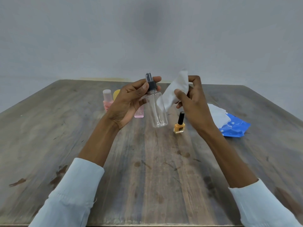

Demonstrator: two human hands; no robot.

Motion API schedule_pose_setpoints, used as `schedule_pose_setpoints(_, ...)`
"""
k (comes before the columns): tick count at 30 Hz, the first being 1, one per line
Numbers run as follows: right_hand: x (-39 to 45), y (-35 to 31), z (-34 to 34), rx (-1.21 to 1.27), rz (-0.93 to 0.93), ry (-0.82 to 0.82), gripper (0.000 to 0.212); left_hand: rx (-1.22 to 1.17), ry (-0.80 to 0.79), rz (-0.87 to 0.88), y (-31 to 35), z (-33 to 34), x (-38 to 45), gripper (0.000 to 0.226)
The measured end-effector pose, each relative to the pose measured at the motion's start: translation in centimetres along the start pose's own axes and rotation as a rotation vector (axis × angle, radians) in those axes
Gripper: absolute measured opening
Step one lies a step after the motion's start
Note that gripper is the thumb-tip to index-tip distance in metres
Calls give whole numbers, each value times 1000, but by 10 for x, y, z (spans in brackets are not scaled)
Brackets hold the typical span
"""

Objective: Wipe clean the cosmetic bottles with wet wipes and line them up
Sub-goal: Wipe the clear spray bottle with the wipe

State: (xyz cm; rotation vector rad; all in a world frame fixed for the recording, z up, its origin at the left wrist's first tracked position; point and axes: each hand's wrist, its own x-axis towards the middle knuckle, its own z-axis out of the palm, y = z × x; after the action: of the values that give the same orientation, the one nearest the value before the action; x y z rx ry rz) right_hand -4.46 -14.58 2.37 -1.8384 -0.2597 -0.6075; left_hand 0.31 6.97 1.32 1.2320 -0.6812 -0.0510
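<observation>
Both hands are engaged: your left hand [131,102] grips the clear spray bottle [157,110] by its neck; your right hand [191,102] pinches the wet wipe [173,90]; wrap the wipe round the body and rotate the bottle.

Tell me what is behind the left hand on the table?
Behind the left hand stand a pink bottle with a pale cap, something yellow mostly hidden, and a pink square bottle showing only its base. Their other parts are covered.
</observation>
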Motion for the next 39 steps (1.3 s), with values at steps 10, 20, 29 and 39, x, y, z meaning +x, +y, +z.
schedule_pose_setpoints(10,-17,-15,14,-136,-313,-45,15,182,232,-20,-11,-8,7,47)
schedule_pose_setpoints(20,-19,0,24,-413,-468,-199,9,184,424,-53,-9,-6,8,48)
schedule_pose_setpoints(29,-18,5,23,-426,-424,-166,20,275,412,-59,-10,-4,8,36)
schedule_pose_setpoints(39,-20,7,31,-321,-281,-124,32,257,474,17,-1,-8,5,34)
